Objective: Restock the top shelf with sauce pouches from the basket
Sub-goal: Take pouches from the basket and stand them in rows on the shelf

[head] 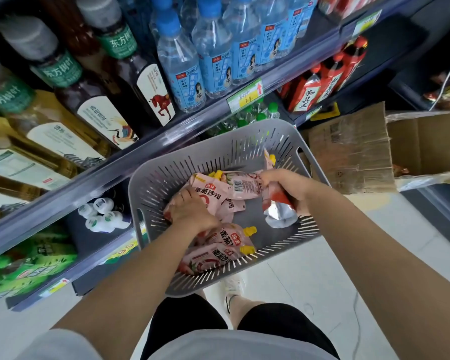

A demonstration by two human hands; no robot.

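Reaching into the slotted grey plastic basket (244, 141), right hand (283, 188) clenches a crinkled foil pouch (277, 207), silver base toward the person; left hand (190, 211) curls onto a flat pink pouch (211, 193). Spare pouches (218, 253) lie under the left wrist, yellow caps pointing right. Top shelf not in view.

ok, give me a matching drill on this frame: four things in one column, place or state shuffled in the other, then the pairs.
1. left hand
2. right hand
3. water bottles
4. cardboard box

A. open, right of the basket
B. blue caps, on the shelf
C. grips the silver-bottomed pouch
D. holds the pink pouch mid-basket

Pairs: 1-D; 2-C; 3-B; 4-A
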